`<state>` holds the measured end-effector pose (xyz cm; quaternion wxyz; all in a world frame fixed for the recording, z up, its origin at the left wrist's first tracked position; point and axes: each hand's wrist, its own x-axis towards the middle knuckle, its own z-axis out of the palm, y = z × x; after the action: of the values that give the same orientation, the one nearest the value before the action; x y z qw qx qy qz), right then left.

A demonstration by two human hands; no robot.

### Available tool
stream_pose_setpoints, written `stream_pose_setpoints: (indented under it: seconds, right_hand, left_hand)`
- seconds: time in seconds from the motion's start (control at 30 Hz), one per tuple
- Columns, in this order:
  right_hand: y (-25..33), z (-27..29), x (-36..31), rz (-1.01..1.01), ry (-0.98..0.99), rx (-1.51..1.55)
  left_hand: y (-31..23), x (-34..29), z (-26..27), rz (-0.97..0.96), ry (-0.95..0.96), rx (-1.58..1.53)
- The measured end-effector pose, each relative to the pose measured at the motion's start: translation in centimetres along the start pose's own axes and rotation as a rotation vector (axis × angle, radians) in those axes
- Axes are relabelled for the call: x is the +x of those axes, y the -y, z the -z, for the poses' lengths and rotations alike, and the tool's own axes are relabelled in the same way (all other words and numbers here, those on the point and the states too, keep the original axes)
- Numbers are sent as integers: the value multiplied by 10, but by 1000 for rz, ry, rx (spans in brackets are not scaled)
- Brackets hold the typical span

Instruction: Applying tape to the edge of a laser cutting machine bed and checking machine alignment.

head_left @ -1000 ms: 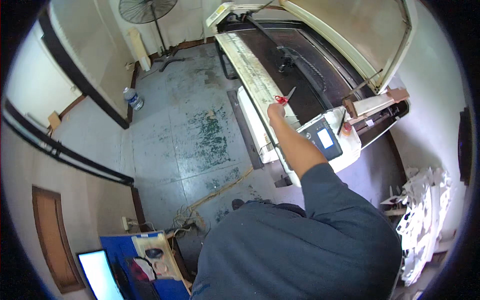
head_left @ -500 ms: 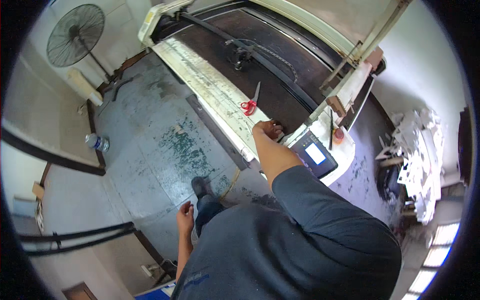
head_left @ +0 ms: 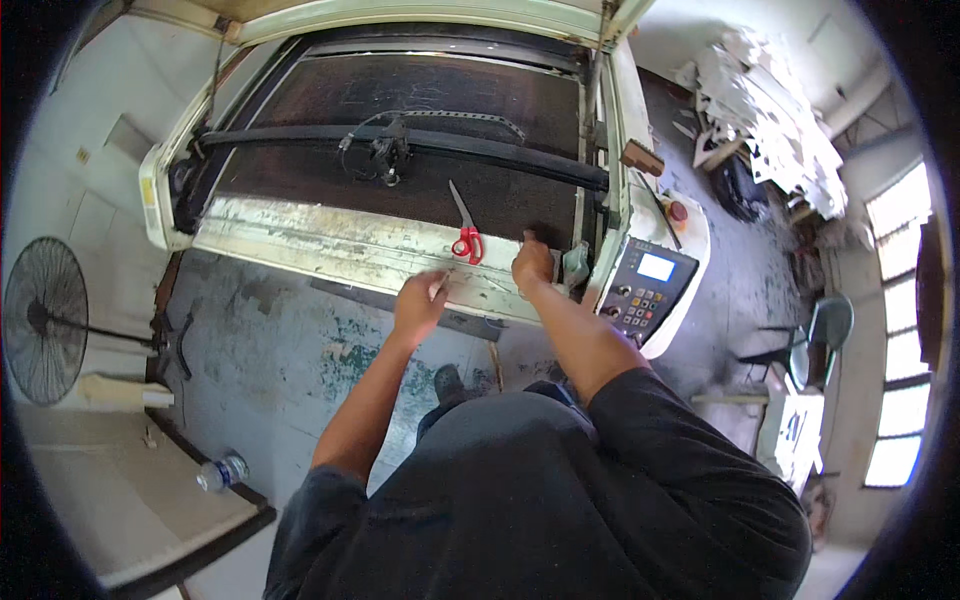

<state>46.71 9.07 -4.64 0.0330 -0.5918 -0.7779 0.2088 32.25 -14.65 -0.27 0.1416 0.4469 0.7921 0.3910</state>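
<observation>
Scissors with red handles (head_left: 467,246) lie on the white front ledge (head_left: 330,236) of a laser cutting machine, their blade reaching over its dark bed (head_left: 400,85). My left hand (head_left: 420,305) hovers just short of the handles, slightly blurred, its fingers loosely apart and apparently holding nothing. At the bed's front right corner my right hand (head_left: 535,264) is closed, fingers curled and one tip toward the bed. Whatever those fingers may hold is hidden. Close to its right sits a crumpled greyish-green piece (head_left: 575,266) whose kind I cannot make out.
A dark gantry beam (head_left: 470,145) carrying a cutting head (head_left: 391,155) spans the bed. On the right stand a control panel (head_left: 645,285) and a red knob (head_left: 678,211). White scraps (head_left: 765,110) are heaped behind. A fan (head_left: 45,320) and plastic bottle (head_left: 222,472) are at left.
The view has swung right and I face the machine more squarely. My left hand has risen from beside my body toward the scissors. The right hand stays by the bed's front right corner.
</observation>
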Motion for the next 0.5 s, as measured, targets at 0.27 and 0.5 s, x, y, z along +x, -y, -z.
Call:
stream_pose_setpoints:
  seconds: [0.27, 0.5]
  right_hand:
    - [17, 26, -17, 159, 99, -142]
    - [-4, 9, -45, 45, -42, 447]
  left_hand:
    - [-14, 116, -62, 71, 53, 289]
    - [-5, 129, -72, 165, 99, 269]
